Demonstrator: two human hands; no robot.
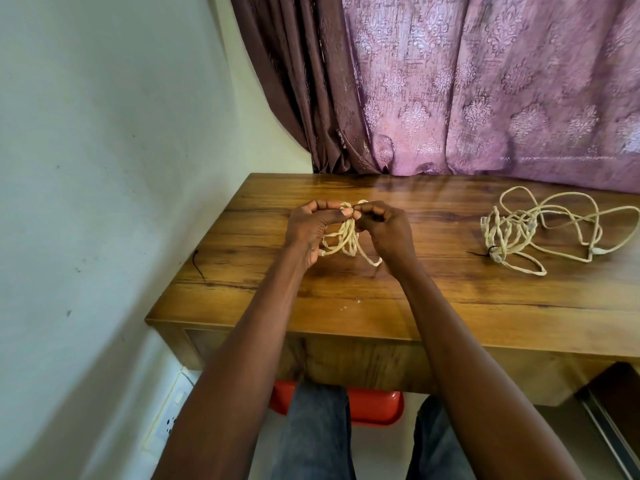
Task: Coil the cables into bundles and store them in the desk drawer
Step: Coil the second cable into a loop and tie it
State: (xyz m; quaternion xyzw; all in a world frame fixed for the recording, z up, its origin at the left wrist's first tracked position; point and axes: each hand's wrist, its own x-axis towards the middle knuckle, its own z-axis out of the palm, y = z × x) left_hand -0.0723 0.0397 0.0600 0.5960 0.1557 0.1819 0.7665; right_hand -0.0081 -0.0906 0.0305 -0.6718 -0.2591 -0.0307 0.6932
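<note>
A cream cable bundle (346, 242) hangs in loops between my two hands above the wooden desk (433, 299). My left hand (311, 226) pinches its top end with thumb and fingers. My right hand (384, 226) grips the same top end from the right, fingers curled. A second cream cable (540, 233) lies loose and tangled on the desk at the right, with a black tie (485, 252) around part of it. The drawer front (363, 362) below the desk edge is closed.
A thin black tie (198, 266) lies near the desk's left edge. A purple curtain (485, 81) hangs behind the desk, and a white wall (104, 168) runs along the left. A red stool (374, 407) stands under the desk by my knees. A wall socket (169, 414) sits low on the left.
</note>
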